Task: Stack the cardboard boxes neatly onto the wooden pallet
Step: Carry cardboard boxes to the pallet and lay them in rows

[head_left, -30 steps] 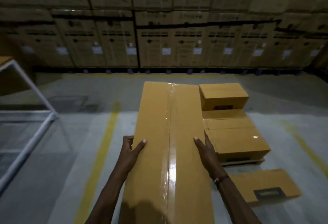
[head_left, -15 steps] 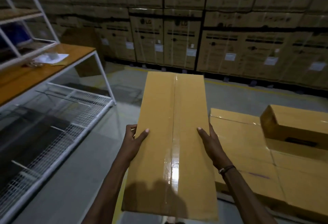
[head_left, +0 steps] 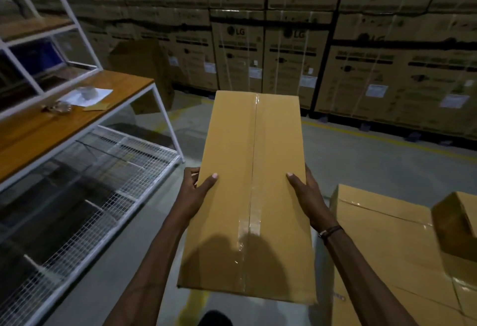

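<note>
Head view showed the left hand (head_left: 195, 191) and right hand (head_left: 307, 194) clasping a long carried box (head_left: 253, 196) by its sides, mid-carry; next it needed lowering rightward onto the stacked boxes (head_left: 382, 238).

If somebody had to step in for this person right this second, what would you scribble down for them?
Left hand and right hand: each grips a long side of the taped cardboard box, thumb on top, box held flat in the air over the floor.
Stacked boxes lie low to the right, with a smaller box on top. The pallet itself is not visible.
Done: several boxes stacked.
Left: turn right and set this box down squarely alongside the others.
</note>
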